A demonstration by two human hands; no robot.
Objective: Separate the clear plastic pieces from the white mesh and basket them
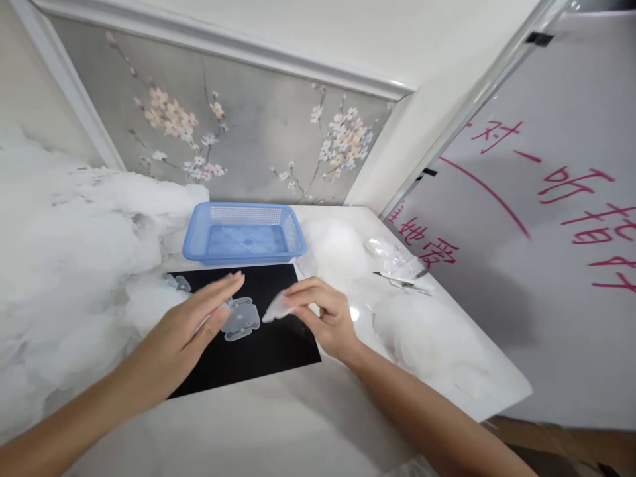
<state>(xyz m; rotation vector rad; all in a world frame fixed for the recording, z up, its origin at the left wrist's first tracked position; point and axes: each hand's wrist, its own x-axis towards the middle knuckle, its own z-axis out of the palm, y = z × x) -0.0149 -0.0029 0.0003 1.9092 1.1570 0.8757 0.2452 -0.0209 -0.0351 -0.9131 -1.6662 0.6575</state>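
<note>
Right hand: right hand (325, 315) pinches a small translucent plastic piece (276, 307) between thumb and fingertips, nearly closed; piece tilted, its free end pointing toward the left hand.
Left hand: left hand (193, 318) has fingers extended together, thumb a little apart; a pale sliver shows between thumb and fingers, can't tell if gripped.
Scalloped plate: scalloped translucent plate (242, 319) lies flat on the black mat (263, 358), between the hands, just beside the left thumb; left edge partly hidden by that hand.
Risk, pinched piece: looks thin and smooth with a small grip area, so it could slip or flick out if the pinch loosens or squeezes unevenly.
Risk, plate: left thumb is close, so a sideways brush could probably slide or turn it.
Risk, fluff: loose fibres could cling to the pieces if a hand or sleeve drags through the white fluffy stuffing (64, 265) near the mat.
Other pieces: small translucent parts (181, 283) at the mat's far left corner, beyond the left hand.
Basket: blue plastic basket (243, 258) upright behind the mat, on the white table (223, 430).
Table right side: more stuffing, clear plastic packaging (390, 255), pen-like item (405, 283).
</note>
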